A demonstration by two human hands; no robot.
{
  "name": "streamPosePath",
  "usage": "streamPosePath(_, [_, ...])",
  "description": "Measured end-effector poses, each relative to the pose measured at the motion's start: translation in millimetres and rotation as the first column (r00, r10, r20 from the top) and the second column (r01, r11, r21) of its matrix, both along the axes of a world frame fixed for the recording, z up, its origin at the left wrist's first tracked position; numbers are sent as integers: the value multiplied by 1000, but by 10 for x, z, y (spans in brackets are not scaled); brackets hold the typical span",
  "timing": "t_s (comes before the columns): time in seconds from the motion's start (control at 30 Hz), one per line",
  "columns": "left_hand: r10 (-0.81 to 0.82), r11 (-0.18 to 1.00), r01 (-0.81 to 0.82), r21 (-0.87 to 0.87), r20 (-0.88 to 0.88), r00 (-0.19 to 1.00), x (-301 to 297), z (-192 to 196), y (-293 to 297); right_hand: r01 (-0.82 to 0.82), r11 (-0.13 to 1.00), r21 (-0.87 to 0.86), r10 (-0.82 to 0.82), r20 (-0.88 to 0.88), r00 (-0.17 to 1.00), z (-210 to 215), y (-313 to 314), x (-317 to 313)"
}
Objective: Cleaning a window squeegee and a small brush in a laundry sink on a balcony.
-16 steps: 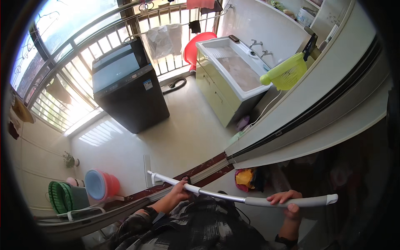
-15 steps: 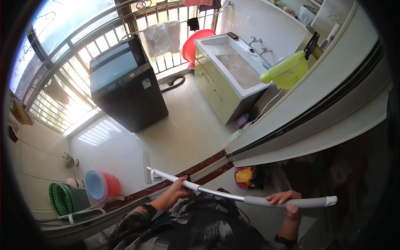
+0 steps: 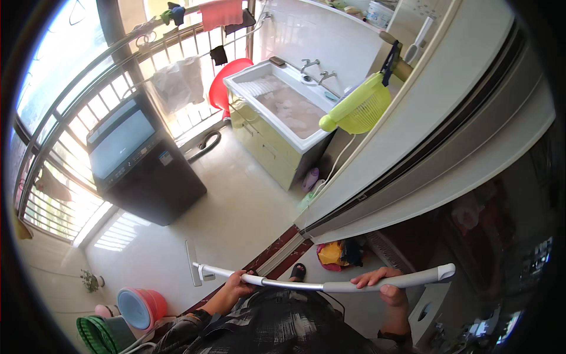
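green tub (image 3: 89, 336): at the floor's near left corner, just beside a red bucket (image 3: 155, 304) with a pale blue basin (image 3: 133, 309) at its mouth.
dark washing machine (image 3: 158, 186): farther out, near the floor's far left edge, by the railing.
mop (image 3: 306, 287): lies across the front of the body, its white head (image 3: 191, 262) low over the pale floor (image 3: 236, 206), near the dark red threshold (image 3: 277, 248); whether it touches the floor cannot be told.
left hand (image 3: 239, 284): fingers curled around the pole toward the head end, partly hidden.
white sink (image 3: 308, 141): set in a pale green cabinet along the floor's right edge, cloudy liquid inside.
yellow bundle (image 3: 332, 253): on the near side of the threshold, apart from the mop.
right hand (image 3: 390, 288): fingers laid together over the grey grip, thumb on the near side, pinching it short of the end.
mop work: by judgement, taking up the pole and lowering the head are done; how much is covered or left cannot be told, as no clear line between worked and unworked floor shows.
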State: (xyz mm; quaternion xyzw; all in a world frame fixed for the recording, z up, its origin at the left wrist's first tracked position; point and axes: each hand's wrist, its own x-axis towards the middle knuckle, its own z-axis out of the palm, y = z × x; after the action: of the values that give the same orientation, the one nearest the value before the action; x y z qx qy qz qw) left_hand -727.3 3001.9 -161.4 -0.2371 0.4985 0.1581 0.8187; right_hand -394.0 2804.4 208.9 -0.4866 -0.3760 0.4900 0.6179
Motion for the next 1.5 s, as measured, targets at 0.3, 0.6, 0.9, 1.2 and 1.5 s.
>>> streamPosePath(0.3, [-43,999,48,-21,168,985,-466,16,-137,-353,935,22,353,18,936,-9,404,209])
streamPosePath(0.6, [-158,987,156,25,100,982,-483,-284,-113,-342,935,96,345,-21,938,-231,467,433])
streamPosePath(0.9, [-188,982,185,42,66,980,-517,-316,-180,-363,930,58,367,-85,926,-242,359,537])
streamPosePath(1.2, [-225,974,223,46,54,973,-445,-348,-167,-334,942,32,336,-102,936,-204,240,592])
streamPosePath(1.5, [-253,967,251,49,47,966,-431,-375,-159,-308,949,63,313,-98,945,-205,131,584])
